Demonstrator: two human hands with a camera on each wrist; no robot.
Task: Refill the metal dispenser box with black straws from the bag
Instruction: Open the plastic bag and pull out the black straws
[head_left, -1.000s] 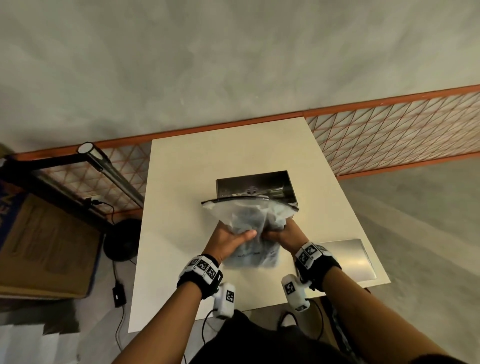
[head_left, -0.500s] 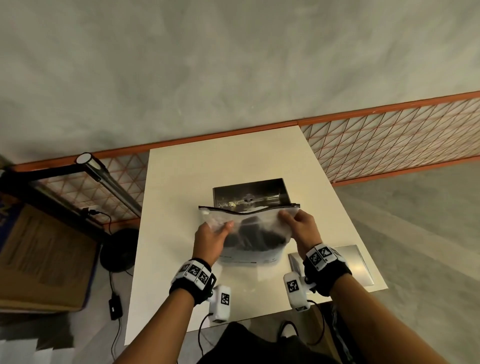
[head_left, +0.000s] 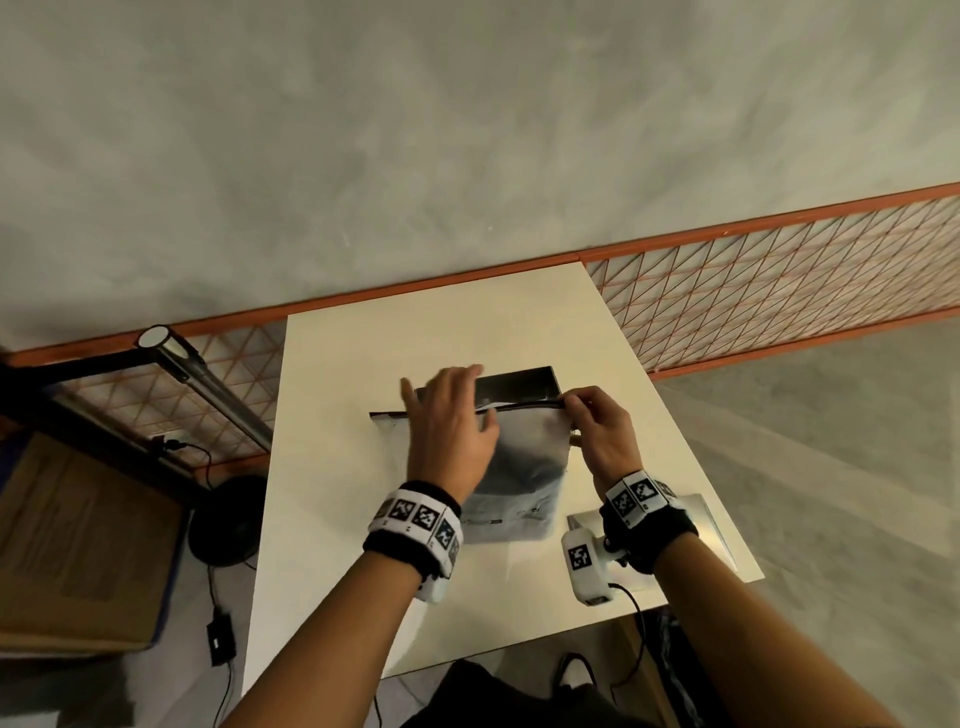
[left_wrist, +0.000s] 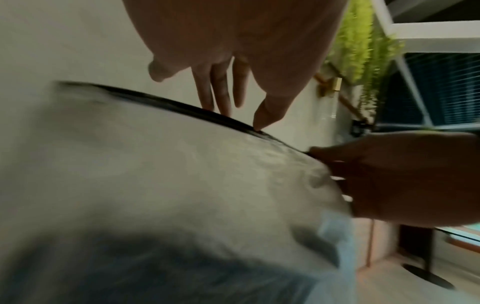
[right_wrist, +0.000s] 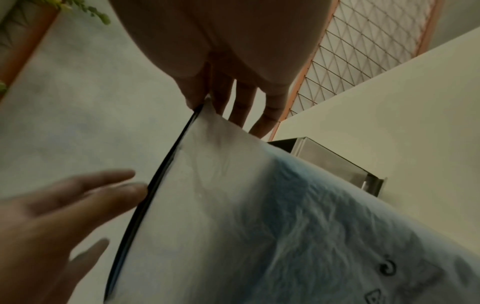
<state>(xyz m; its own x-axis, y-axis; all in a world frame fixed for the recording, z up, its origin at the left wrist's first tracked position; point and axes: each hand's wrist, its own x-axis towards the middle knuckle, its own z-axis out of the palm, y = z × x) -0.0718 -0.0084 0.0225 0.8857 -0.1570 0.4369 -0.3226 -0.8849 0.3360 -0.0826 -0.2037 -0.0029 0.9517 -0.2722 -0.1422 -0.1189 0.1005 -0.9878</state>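
Observation:
A frosted plastic bag (head_left: 519, 467) with a black zip strip stands on the white table (head_left: 337, 467), a dark mass of black straws (head_left: 524, 441) inside it. My right hand (head_left: 597, 431) pinches the bag's top right corner by thumb and forefinger, which the right wrist view shows close up on the bag (right_wrist: 233, 205). My left hand (head_left: 447, 415) hovers over the top edge with its fingers spread and straight, holding nothing. In the left wrist view one fingertip (left_wrist: 259, 125) seems to meet the zip strip. The open metal dispenser box (head_left: 519, 379) sits right behind the bag; its inside is dark.
A flat metal lid (head_left: 711, 519) lies at the table's near right corner, under my right wrist. An orange mesh fence (head_left: 779, 291) runs behind the table. A lamp bar (head_left: 202, 374) and a cardboard box (head_left: 78, 545) are off the left side.
My left hand has let go of the bag's top left corner and moved right along the zip edge, with its fingers spread. My right hand keeps its pinch on the top right corner.

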